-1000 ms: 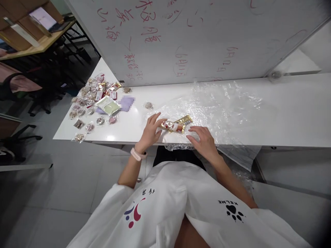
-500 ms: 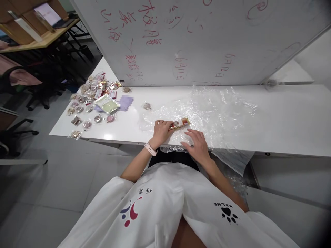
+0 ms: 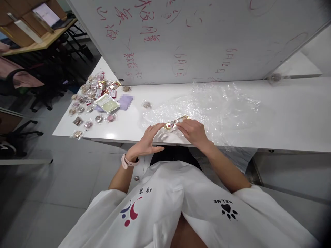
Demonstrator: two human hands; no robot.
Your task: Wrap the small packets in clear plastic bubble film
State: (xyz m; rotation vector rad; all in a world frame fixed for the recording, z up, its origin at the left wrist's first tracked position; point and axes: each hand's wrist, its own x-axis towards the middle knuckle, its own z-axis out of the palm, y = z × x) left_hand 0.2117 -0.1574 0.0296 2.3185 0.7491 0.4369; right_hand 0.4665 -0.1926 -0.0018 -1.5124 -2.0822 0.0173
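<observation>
My right hand (image 3: 195,132) is closed on a gold and red snack packet (image 3: 170,125), pinching it toward its right part. At the packet's left end is my left hand (image 3: 147,139), with fingers stretched out and thumb apart; whether its fingertips touch the packet I cannot tell. Under and behind the packet, a crinkled clear plastic sheet (image 3: 219,106) spreads over the white table (image 3: 292,117). A small wrapped round snack (image 3: 147,104) lies at the sheet's left edge.
Several wrapped snacks are heaped on the table's left end, beside a green-and-clear pouch (image 3: 106,104) and a purple packet (image 3: 126,102). A whiteboard (image 3: 201,41) with red writing stands along the back edge. One small wrapped item (image 3: 136,178) lies below the table, near my left arm.
My left hand has let go of the packet and drawn back to the left, opening. My right hand, open before, has moved onto the packet and closed on it.
</observation>
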